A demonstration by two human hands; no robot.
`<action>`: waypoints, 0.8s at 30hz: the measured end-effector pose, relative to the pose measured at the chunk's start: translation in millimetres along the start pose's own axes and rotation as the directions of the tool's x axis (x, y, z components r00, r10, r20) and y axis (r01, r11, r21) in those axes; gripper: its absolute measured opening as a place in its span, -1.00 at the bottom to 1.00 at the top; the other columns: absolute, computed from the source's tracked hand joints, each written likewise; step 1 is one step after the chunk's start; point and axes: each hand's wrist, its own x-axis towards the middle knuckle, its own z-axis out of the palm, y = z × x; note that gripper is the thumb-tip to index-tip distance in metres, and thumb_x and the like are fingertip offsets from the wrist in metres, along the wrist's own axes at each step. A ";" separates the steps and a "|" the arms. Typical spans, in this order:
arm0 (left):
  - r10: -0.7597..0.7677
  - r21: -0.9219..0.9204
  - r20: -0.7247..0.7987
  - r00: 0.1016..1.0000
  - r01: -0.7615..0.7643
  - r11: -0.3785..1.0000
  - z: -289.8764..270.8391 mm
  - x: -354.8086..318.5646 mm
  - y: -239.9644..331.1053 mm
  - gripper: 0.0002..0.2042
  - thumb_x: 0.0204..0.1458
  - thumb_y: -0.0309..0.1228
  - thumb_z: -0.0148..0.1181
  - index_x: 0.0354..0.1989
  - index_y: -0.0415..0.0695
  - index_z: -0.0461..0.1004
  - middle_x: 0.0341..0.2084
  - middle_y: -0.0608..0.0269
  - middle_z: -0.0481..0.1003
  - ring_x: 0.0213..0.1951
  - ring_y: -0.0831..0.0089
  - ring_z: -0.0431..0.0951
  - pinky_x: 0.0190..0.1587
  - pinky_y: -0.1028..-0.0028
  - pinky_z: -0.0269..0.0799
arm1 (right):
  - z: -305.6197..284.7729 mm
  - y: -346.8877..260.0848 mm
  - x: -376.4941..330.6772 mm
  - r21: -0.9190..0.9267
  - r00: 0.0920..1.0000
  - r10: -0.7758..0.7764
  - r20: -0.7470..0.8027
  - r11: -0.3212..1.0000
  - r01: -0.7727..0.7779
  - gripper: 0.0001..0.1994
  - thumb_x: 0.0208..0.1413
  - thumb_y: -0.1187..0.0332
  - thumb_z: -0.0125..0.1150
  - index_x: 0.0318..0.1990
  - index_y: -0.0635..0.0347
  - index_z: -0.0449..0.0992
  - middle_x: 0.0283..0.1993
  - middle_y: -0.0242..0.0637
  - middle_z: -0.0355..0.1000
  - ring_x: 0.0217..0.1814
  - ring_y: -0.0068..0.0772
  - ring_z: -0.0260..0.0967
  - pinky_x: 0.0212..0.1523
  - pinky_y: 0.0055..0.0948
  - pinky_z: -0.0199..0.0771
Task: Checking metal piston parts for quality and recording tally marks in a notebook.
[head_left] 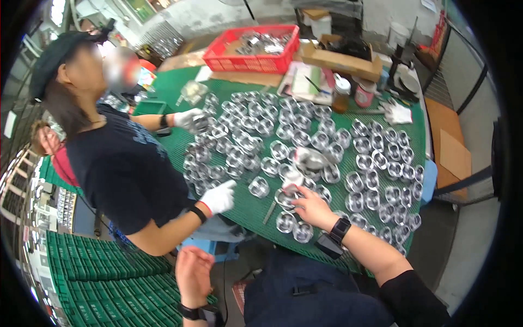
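My right hand (pixel 315 209) reaches over the green-covered table, its thumb and fingers closed on the edge of a shiny round metal part (pixel 284 199). More of these metal parts (pixel 303 231) stand close by, near the table's front edge. A crumpled grey-and-white cloth or glove (pixel 309 161) lies on the parts just beyond that hand. My left hand (pixel 194 272) is raised off the table at the lower left, fingers loosely bent and apart, with nothing visible in it. A flat metal strip (pixel 269 212) lies left of the held part.
A co-worker in white gloves (pixel 219 198) stands at the left, one hand among the parts. Behind are a red crate (pixel 251 50) of metal pieces, a cardboard box (pixel 342 61) and a jar of brown liquid (pixel 341 94). Green crates (pixel 103 272) stack at the lower left.
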 end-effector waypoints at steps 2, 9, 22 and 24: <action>-0.003 0.318 -0.087 0.996 0.031 0.947 -15.3 -16.5 -12.4 -0.85 0.13 -0.36 0.11 -0.27 -0.14 0.32 -0.44 0.26 0.43 -0.37 0.41 0.48 -0.23 0.42 0.43 | 15.0 12.1 23.2 -0.202 0.991 -0.129 -0.028 0.972 0.120 -0.75 -0.08 0.37 0.14 -0.18 0.09 0.56 0.24 -0.06 0.18 0.25 0.05 0.15 0.17 -0.07 0.26; -0.099 0.710 0.219 0.971 -0.089 0.698 -36.7 -18.2 -38.5 -0.83 0.10 -0.36 0.14 -0.22 -0.18 0.46 -0.41 0.32 0.48 -0.33 0.56 0.44 -0.21 0.53 0.38 | 26.9 52.7 48.7 -0.303 0.980 -0.007 -0.198 0.951 -0.055 -0.83 -0.07 0.32 0.15 -0.34 0.10 0.60 -0.12 -0.23 0.45 0.03 -0.13 0.34 -0.04 -0.12 0.38; -0.290 0.428 0.699 0.654 -0.057 0.902 16.4 48.5 -49.6 -0.67 0.11 -0.29 0.19 -0.03 -0.19 0.37 -0.32 0.34 0.49 -0.25 0.58 0.46 -0.20 0.51 0.42 | -81.3 -101.4 -24.6 0.727 0.921 0.151 -0.358 0.664 0.173 -0.63 -0.06 0.57 0.25 -0.14 0.13 0.21 -0.41 -0.35 0.40 -0.42 -0.53 0.43 -0.46 -0.51 0.50; -0.174 0.312 0.758 0.629 -0.114 0.943 37.2 43.3 -43.3 -0.64 0.09 -0.28 0.22 -0.01 -0.20 0.35 -0.28 0.33 0.48 -0.23 0.58 0.45 -0.18 0.51 0.41 | -51.3 -137.0 -40.0 0.659 0.958 0.047 -0.282 0.736 0.158 -0.69 -0.04 0.55 0.27 -0.19 0.17 0.27 -0.39 -0.31 0.42 -0.38 -0.50 0.47 -0.38 -0.48 0.52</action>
